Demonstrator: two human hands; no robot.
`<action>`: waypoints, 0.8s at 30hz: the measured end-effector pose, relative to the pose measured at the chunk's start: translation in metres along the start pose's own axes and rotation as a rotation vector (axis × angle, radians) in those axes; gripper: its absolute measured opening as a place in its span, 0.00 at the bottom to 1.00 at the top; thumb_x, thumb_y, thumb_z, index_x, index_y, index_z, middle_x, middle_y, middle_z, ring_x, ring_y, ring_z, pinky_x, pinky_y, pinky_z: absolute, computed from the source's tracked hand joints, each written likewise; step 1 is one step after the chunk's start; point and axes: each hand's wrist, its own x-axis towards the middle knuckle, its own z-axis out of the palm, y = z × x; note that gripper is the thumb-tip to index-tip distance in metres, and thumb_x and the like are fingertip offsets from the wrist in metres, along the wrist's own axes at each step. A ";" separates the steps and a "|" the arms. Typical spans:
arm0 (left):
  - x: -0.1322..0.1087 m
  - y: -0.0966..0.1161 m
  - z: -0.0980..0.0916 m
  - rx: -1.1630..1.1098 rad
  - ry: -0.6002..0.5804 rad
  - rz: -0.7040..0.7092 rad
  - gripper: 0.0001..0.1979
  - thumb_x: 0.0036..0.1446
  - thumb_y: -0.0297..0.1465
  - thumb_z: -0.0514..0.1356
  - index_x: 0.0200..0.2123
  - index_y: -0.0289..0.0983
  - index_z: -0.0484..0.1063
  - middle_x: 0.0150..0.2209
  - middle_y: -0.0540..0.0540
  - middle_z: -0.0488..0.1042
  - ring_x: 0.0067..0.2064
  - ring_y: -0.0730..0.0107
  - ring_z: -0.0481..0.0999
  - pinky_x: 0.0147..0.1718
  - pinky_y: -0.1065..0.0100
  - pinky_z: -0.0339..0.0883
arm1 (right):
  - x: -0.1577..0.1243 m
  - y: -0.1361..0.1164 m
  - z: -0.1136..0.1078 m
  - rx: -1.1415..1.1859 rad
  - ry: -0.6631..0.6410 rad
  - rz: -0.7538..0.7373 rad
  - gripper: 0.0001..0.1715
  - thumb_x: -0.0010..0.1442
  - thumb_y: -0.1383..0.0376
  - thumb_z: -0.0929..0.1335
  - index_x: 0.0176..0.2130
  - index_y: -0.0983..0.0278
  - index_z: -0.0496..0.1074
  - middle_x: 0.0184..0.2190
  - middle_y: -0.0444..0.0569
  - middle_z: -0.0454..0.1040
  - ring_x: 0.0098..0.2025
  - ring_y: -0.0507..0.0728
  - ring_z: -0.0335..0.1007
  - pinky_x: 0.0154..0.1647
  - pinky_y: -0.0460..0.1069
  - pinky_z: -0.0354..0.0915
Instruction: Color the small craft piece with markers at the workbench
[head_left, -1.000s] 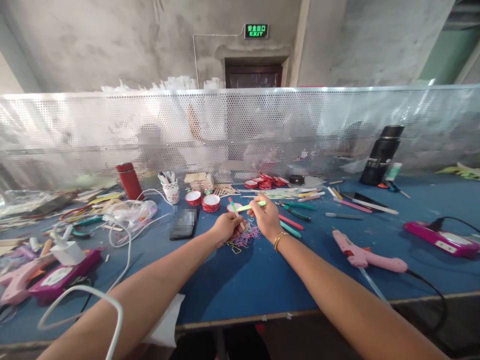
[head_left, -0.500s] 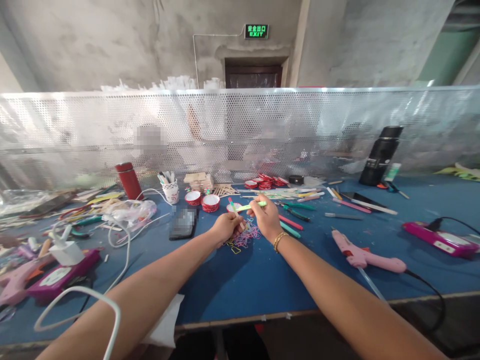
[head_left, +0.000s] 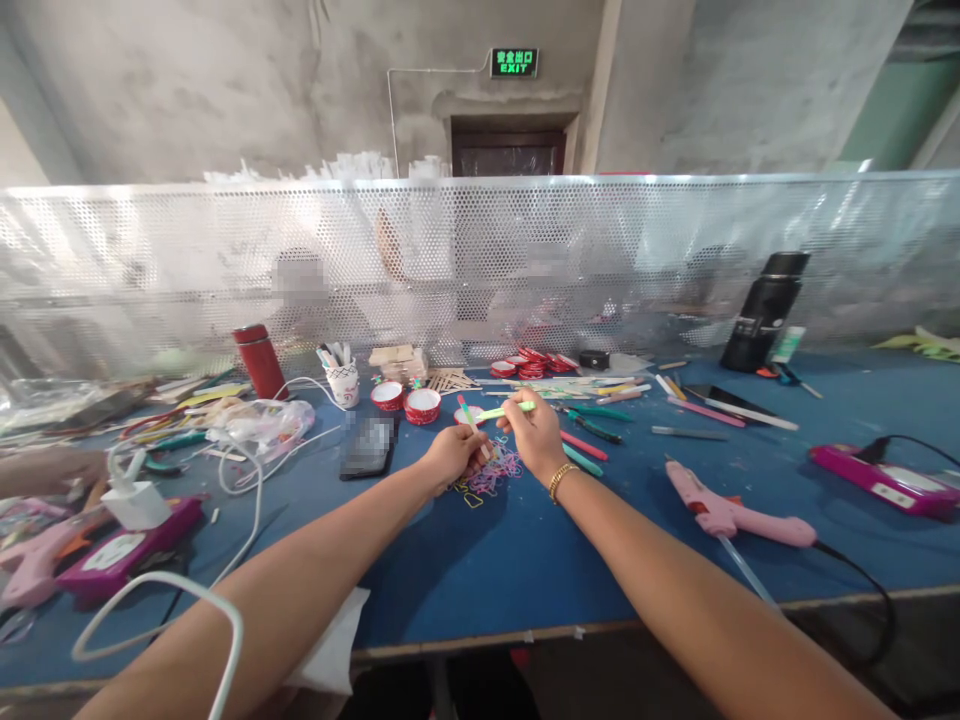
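Note:
My left hand [head_left: 451, 455] is closed on a narrow flat wooden stick [head_left: 466, 410] with a red tip and a green band. In my right hand [head_left: 535, 430], a light green marker [head_left: 491, 413] is pinched, its far end close to the stick; whether they touch I cannot tell. Beneath both hands lies a pile of thin pink, purple and yellow loops [head_left: 495, 472]. Just behind the hands is a round piece with a red rim and white top, partly hidden. Red and teal pens [head_left: 583, 446] rest to the right of my right hand.
Left of my hands lie a black phone [head_left: 369, 445], a paper cup of markers [head_left: 343, 384] and white cables. To the right are green-handled pliers [head_left: 592, 422] and a pink glue gun [head_left: 735, 515]. Behind stands a perforated metal screen [head_left: 480, 250]. Another person's blurred arm [head_left: 52, 470] reaches in at far left.
Another person's arm has come into view at the far left. My hands, the stick and the marker stay nearly where they were.

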 end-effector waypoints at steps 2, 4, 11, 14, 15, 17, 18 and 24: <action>0.000 0.000 0.000 0.007 0.001 -0.002 0.14 0.57 0.38 0.57 0.25 0.34 0.69 0.16 0.52 0.65 0.16 0.80 0.61 0.17 0.75 0.52 | 0.000 0.000 0.000 0.002 0.011 -0.001 0.12 0.59 0.59 0.62 0.27 0.61 0.64 0.20 0.43 0.72 0.23 0.53 0.69 0.28 0.46 0.64; 0.000 0.000 0.000 0.003 0.001 0.002 0.15 0.57 0.38 0.58 0.24 0.34 0.69 0.16 0.52 0.65 0.16 0.80 0.61 0.17 0.75 0.52 | 0.000 0.000 0.000 0.013 -0.010 -0.001 0.11 0.59 0.59 0.62 0.27 0.61 0.64 0.20 0.43 0.73 0.23 0.53 0.69 0.28 0.46 0.64; 0.000 -0.001 0.000 -0.005 0.003 -0.002 0.14 0.57 0.38 0.57 0.25 0.34 0.69 0.16 0.52 0.65 0.16 0.80 0.62 0.17 0.75 0.52 | 0.000 0.000 0.000 -0.005 0.013 0.010 0.12 0.60 0.58 0.62 0.27 0.61 0.64 0.20 0.43 0.73 0.23 0.53 0.69 0.28 0.46 0.64; 0.001 -0.002 -0.001 -0.008 -0.006 0.007 0.15 0.57 0.38 0.57 0.25 0.34 0.69 0.17 0.52 0.65 0.16 0.80 0.61 0.17 0.75 0.52 | 0.000 -0.001 0.000 0.012 -0.016 0.000 0.12 0.59 0.59 0.62 0.27 0.61 0.64 0.20 0.43 0.72 0.23 0.53 0.69 0.28 0.46 0.63; 0.001 -0.002 -0.001 -0.011 -0.009 0.007 0.15 0.57 0.39 0.57 0.25 0.34 0.69 0.16 0.53 0.65 0.16 0.80 0.61 0.17 0.75 0.51 | 0.000 -0.001 0.000 0.011 -0.023 -0.003 0.12 0.59 0.59 0.62 0.27 0.61 0.64 0.20 0.43 0.72 0.23 0.53 0.69 0.28 0.46 0.63; 0.001 -0.002 0.000 -0.016 -0.007 -0.001 0.15 0.56 0.40 0.58 0.25 0.34 0.69 0.16 0.53 0.65 0.16 0.80 0.61 0.17 0.75 0.51 | 0.000 -0.001 0.000 0.003 -0.015 -0.002 0.12 0.59 0.59 0.62 0.27 0.61 0.64 0.20 0.43 0.72 0.23 0.53 0.69 0.28 0.46 0.63; 0.001 -0.002 0.000 -0.015 -0.004 -0.007 0.15 0.56 0.40 0.59 0.25 0.34 0.70 0.16 0.53 0.65 0.16 0.80 0.61 0.17 0.75 0.51 | 0.000 -0.001 0.000 0.000 -0.005 0.002 0.12 0.59 0.58 0.62 0.27 0.61 0.64 0.20 0.43 0.72 0.23 0.53 0.69 0.28 0.46 0.63; 0.000 -0.001 0.000 -0.009 -0.003 -0.006 0.15 0.56 0.39 0.58 0.24 0.34 0.69 0.16 0.53 0.65 0.16 0.80 0.60 0.17 0.75 0.51 | 0.000 0.001 0.001 0.009 -0.027 -0.004 0.11 0.59 0.59 0.62 0.27 0.61 0.64 0.20 0.42 0.72 0.23 0.53 0.69 0.28 0.46 0.64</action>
